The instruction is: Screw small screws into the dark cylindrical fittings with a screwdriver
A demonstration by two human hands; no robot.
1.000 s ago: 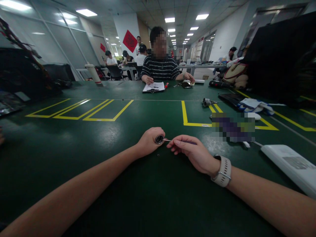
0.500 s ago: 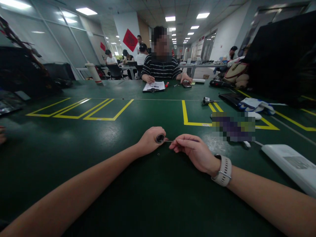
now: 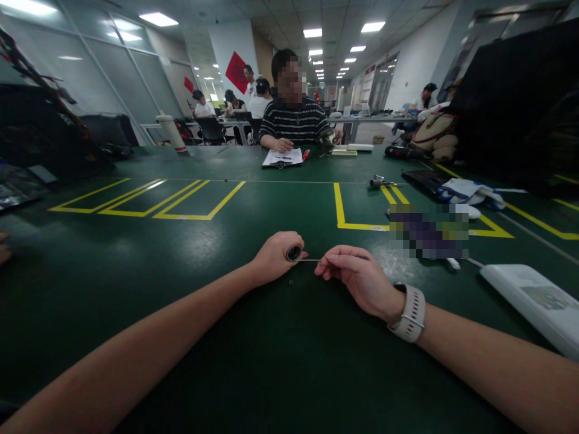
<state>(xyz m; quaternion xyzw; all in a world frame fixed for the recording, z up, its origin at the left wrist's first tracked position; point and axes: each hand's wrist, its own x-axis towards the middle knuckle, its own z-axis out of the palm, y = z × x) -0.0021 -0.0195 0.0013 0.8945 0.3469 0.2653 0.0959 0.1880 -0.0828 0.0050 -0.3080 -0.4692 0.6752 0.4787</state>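
My left hand (image 3: 277, 258) is closed around a dark, hollow cylindrical part (image 3: 294, 252) with a metallic rim, its open end turned toward me. Most of that part is hidden in my fist. In a pinch, my right hand (image 3: 346, 271) grips a thin metal rod-like tool (image 3: 308, 260), whose handle end shows dark above my fingers. The tool's far end meets the lower rim of the cylinder; I cannot tell whether it goes inside. A tiny ring (image 3: 291, 282) lies on the green table (image 3: 289, 361) just below my left hand.
Toward the right are a metal fitting (image 3: 377, 181), white-and-blue gloves (image 3: 470, 194), a blurred purple item (image 3: 425, 232) and a white box (image 3: 534, 301) with a cable. Across the table a person (image 3: 294, 120) sits by a clipboard (image 3: 282, 158). Yellow tape (image 3: 208, 217) marks the surface.
My right hand has shifted slightly right, so more of the thin tool shows, and its tip sits lower on the rim. The person opposite has raised a dark object from the table.
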